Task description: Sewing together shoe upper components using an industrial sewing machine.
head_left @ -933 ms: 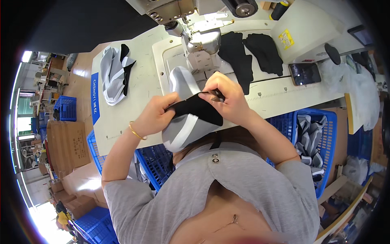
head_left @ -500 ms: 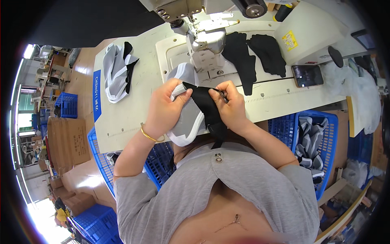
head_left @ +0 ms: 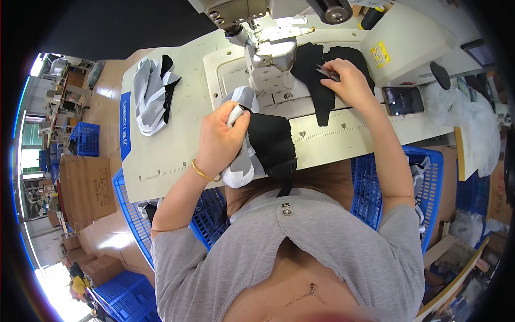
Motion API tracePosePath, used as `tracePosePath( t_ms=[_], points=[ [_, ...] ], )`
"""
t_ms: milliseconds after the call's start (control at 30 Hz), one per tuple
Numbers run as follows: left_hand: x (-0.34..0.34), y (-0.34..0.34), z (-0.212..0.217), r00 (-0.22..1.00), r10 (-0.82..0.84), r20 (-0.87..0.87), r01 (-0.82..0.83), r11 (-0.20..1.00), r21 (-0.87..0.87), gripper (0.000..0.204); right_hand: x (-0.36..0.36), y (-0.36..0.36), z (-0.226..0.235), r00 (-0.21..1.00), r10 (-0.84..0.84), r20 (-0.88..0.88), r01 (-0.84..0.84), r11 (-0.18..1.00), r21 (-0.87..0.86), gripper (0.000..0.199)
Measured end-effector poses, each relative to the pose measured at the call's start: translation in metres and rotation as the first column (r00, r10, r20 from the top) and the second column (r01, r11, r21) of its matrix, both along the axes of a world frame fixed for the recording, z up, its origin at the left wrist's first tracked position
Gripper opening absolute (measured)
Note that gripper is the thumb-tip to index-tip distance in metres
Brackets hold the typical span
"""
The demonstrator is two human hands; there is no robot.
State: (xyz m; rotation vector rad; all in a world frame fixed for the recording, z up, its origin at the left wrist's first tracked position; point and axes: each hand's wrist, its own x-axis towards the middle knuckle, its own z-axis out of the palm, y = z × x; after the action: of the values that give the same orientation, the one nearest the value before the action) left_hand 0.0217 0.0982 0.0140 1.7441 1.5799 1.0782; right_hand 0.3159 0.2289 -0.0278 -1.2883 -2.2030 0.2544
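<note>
My left hand [head_left: 219,135] is closed on a fabric piece of grey and white cloth [head_left: 239,174] joined to a black panel [head_left: 272,140]. The piece hangs over the table's front edge, its black part spread to the right. Farther right, my right hand [head_left: 351,85] grips small thread snips [head_left: 328,73], the blades pointing left. It is above two black fabric pieces [head_left: 316,88] lying on the machine bed; whether it touches them I cannot tell. The sewing machine head [head_left: 273,56] stands just beyond the left hand's work.
A folded grey, white and black piece [head_left: 149,96] lies on the table's left. A phone [head_left: 403,101] and clear plastic bag [head_left: 461,121] are at the right. Blue baskets [head_left: 435,182] stand below the table on both sides, some holding fabric. A cardboard box [head_left: 88,185] is on the floor.
My right hand has let go of the black panel's edge and moved up and right over the black pieces, the snips in it. My left hand still holds the fabric piece.
</note>
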Motion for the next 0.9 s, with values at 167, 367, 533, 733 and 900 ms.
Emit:
tracePosePath(
  t_ms=[167, 367, 533, 733, 900],
  points=[
    [0.000, -0.001, 0.011, 0.999, -0.023, 0.023, 0.023, 1.000, -0.014, 0.012, 0.006, 0.006, -0.001, 0.997, 0.043, -0.060, -0.048, 0.995, -0.087, 0.016],
    [-0.005, -0.002, 0.001, 0.999, 0.017, 0.044, -0.016, 1.000, -0.025, 0.009, -0.008, -0.026, 0.042, 0.967, 0.009, -0.255, -0.004, 1.000, 0.020, 0.013],
    [-0.002, 0.000, -0.003, 0.988, 0.044, 0.147, -0.037, 0.998, -0.050, 0.009, -0.020, -0.051, 0.071, 0.859, 0.097, -0.503, -0.264, 0.925, -0.273, 0.019],
    [0.003, -0.005, 0.007, 0.993, 0.049, 0.103, -0.044, 0.998, -0.055, 0.011, -0.067, -0.107, 0.086, 0.646, 0.479, -0.594, -0.704, 0.674, -0.223, 0.015],
    [0.004, -0.008, 0.011, 0.991, 0.004, 0.134, -0.002, 1.000, -0.018, 0.012, -0.085, -0.116, 0.084, 0.528, 0.079, -0.845, -0.791, 0.406, -0.457, 0.015]
  ],
)
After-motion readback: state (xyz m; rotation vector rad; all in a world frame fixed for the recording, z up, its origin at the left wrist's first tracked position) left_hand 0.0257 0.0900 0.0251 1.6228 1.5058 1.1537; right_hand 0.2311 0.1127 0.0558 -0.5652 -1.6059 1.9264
